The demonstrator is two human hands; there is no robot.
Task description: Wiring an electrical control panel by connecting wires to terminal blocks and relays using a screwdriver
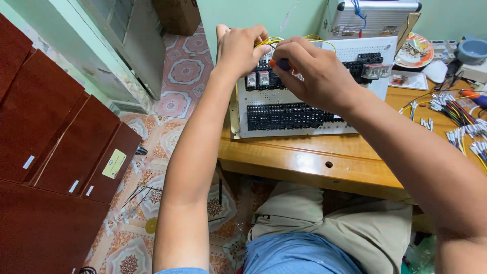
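A yellow wire (272,40) is pinched in the left hand (238,49) at the top of the white perforated panel (355,50), which is propped on the table (314,157). An orange-handled screwdriver (279,64) is gripped in the right hand (314,71) against the black terminal row (284,115), so the wire is steadied for fastening.

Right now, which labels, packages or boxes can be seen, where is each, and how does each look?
Yellow label: on the dark red cabinet, lower left; rounded rectangle, with a small round mark.
White stickers: on the same cabinet's panels; small slanted strips.
Cardboard box: on the floor, top centre; brown.
Metal case: behind the white panel; silver, ribbed, blue cord on top.
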